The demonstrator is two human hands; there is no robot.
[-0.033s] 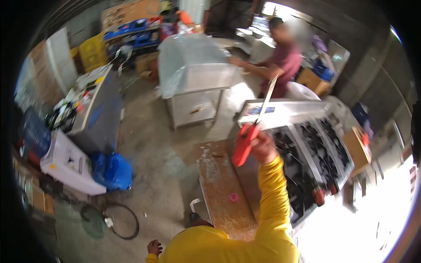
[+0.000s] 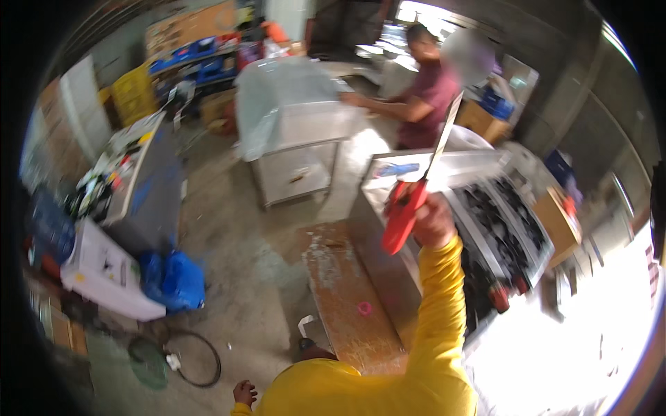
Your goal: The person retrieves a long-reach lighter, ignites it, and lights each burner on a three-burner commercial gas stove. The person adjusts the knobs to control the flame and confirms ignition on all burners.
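Observation:
My right hand is closed round the red handle of a tool with a long, narrow, pale blade; its exact kind is not clear. The blade points up and away, over the back of a steel cooking range with black burner grates. My right arm, in a yellow sleeve, stretches across the range's left side. Low beside my body hangs my left hand, fingers loosely bent and apart, with nothing visible in it. A blue item lies on the range's rear ledge. Red-and-black objects are at its near right edge.
A worn wooden board bearing a pink ring lies left of the range. Beyond stands a plastic-wrapped steel table, where another person works. Leftward are a cluttered bench, a water dispenser, blue bags and a black hose loop.
My right hand has moved a little up and to the right, and the blade leans farther right. The surroundings have shifted slightly left in the view. My left hand stays low.

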